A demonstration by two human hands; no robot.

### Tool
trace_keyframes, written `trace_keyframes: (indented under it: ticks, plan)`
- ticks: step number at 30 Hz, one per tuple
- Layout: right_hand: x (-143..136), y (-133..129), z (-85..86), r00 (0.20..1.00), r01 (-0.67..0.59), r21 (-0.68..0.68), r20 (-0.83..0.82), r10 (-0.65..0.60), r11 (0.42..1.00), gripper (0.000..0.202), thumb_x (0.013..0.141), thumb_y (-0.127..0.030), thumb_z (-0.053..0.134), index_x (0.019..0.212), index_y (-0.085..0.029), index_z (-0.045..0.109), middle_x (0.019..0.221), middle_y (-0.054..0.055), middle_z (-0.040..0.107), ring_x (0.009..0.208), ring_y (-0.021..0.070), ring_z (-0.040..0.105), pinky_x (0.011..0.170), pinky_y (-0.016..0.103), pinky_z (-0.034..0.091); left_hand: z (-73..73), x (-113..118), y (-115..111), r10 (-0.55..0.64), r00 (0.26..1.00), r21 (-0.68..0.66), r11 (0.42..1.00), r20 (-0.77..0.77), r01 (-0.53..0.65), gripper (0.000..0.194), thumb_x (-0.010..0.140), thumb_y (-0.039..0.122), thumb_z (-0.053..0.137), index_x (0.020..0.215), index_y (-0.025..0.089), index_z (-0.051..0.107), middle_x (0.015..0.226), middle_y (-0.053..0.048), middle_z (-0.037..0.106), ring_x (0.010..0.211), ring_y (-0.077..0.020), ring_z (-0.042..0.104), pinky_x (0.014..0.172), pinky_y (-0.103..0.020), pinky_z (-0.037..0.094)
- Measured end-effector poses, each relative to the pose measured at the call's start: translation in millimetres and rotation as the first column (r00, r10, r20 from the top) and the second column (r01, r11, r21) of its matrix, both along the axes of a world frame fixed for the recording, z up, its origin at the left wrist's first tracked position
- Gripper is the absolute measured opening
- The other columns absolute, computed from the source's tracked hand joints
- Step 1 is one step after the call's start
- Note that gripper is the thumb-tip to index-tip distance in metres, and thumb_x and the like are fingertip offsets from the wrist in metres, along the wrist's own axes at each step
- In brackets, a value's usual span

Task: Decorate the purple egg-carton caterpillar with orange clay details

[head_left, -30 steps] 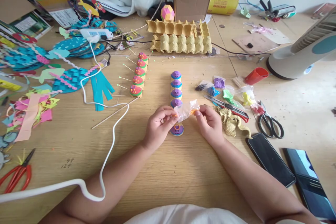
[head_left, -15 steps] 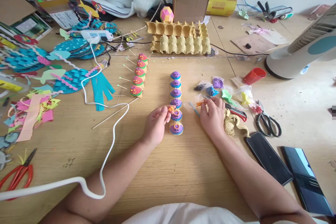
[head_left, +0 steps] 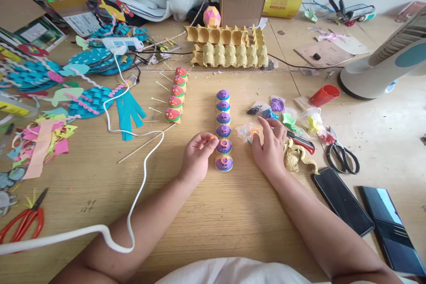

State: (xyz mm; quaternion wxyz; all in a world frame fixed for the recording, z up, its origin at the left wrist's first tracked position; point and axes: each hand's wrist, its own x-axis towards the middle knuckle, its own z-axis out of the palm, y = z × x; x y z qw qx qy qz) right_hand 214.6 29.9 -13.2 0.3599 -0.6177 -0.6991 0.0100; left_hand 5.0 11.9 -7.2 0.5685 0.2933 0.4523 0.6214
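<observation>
My left hand (head_left: pixel 199 155) pinches a small bit of orange clay (head_left: pixel 213 138), mostly covered by its fingertips, beside a row of purple and blue domes (head_left: pixel 223 118). The two nearest domes carry orange rings. My right hand (head_left: pixel 270 144) is open, fingers apart, just right of a clear bag with orange clay (head_left: pixel 254 132). A thin blue stick lies by that bag, partly hidden by the hand. Further left stands a row of red and green domes (head_left: pixel 175 102) with pins stuck in their sides.
Bags of coloured clay (head_left: pixel 289 120), a cutter (head_left: pixel 301 142), black scissors (head_left: pixel 342 158) and a phone (head_left: pixel 342 202) lie right. A white cable (head_left: pixel 144 173) crosses my left forearm. Egg cartons (head_left: pixel 229 55) sit behind; a red cup (head_left: pixel 325 95) stands near the fan (head_left: pixel 369 73).
My right hand has opened and let go of the orange clay and its bag. My left fingertips have closed further over their orange bit.
</observation>
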Motion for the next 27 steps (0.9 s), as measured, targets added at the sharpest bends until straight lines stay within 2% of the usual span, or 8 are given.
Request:
trace_keyframes:
  ticks: [3,8,13,19,21,24,27]
  plan:
    - [-1,-1,3.0,0.996,-0.065,0.056,-0.063,0.069,0.996,0.046,0.093,-0.020,0.056,0.138,-0.029,0.059,0.132,0.014,0.055,0.127,0.0327,0.052,0.111,0.060,0.041,0.1,0,0,-0.001,0.999,0.014,1.000,-0.038,0.002,0.046,0.058,0.051,0.098,0.074,0.019,0.069,0.069,0.004,0.064,0.064,-0.0080,0.052,0.067,-0.023,0.045]
    - [-2,-2,4.9,0.988,-0.092,0.103,-0.110,0.103,0.990,0.037,0.094,-0.021,0.059,0.130,-0.029,0.063,0.131,0.012,0.054,0.125,0.0315,0.054,0.110,0.057,0.043,-2.3,-3,-2,0.029,0.996,0.015,0.999,-0.089,-0.028,0.042,0.062,0.052,0.096,0.073,0.019,0.072,0.072,0.001,0.068,0.067,-0.0090,0.055,0.069,-0.024,0.046]
    - [-4,-5,6.6,0.982,-0.120,0.134,-0.133,0.138,0.984,0.030,0.095,-0.020,0.060,0.123,-0.028,0.065,0.130,0.012,0.055,0.122,0.0296,0.056,0.107,0.054,0.046,-3.7,-3,-3,0.025,0.997,0.000,1.000,-0.067,-0.025,0.039,0.077,0.055,0.084,0.088,0.018,0.081,0.077,-0.003,0.071,0.064,-0.0074,0.050,0.060,-0.022,0.040]
    - [-9,-14,18.4,0.967,-0.191,0.163,-0.137,0.214,0.968,0.027,0.097,-0.019,0.061,0.122,-0.029,0.067,0.125,0.011,0.057,0.119,0.0285,0.057,0.096,0.048,0.051,-1.6,-2,-4,-0.001,0.998,0.057,0.998,-0.068,0.005,0.039,0.082,0.057,0.079,0.092,0.019,0.083,0.078,-0.004,0.070,0.066,-0.0087,0.050,0.057,-0.022,0.038]
    - [-12,-19,23.8,0.961,-0.244,0.170,-0.090,0.261,0.955,0.028,0.096,-0.022,0.065,0.123,-0.030,0.067,0.124,0.011,0.058,0.117,0.0289,0.058,0.093,0.047,0.052,-1.6,-3,-5,-0.013,0.997,0.079,0.997,-0.080,0.019,0.037,0.084,0.056,0.078,0.094,0.020,0.083,0.078,-0.004,0.070,0.068,-0.0103,0.052,0.059,-0.023,0.040]
    - [-22,-26,30.1,0.948,-0.317,0.175,0.059,0.312,0.932,0.032,0.092,-0.031,0.074,0.124,-0.035,0.069,0.127,0.009,0.060,0.119,0.0307,0.058,0.101,0.051,0.048,-1.4,-3,-7,-0.026,0.995,0.102,0.994,-0.092,0.035,0.035,0.087,0.055,0.076,0.095,0.021,0.083,0.081,-0.004,0.069,0.072,-0.0121,0.053,0.062,-0.024,0.042]
    - [-36,-27,33.4,0.911,-0.406,0.198,0.165,0.378,0.892,0.036,0.092,-0.036,0.076,0.128,-0.037,0.068,0.127,0.009,0.064,0.121,0.0310,0.056,0.102,0.048,0.047,-0.5,-3,-10,-0.041,0.991,0.127,0.990,-0.124,0.057,0.035,0.089,0.054,0.073,0.089,0.020,0.081,0.089,-0.005,0.070,0.072,-0.0123,0.053,0.066,-0.025,0.044]
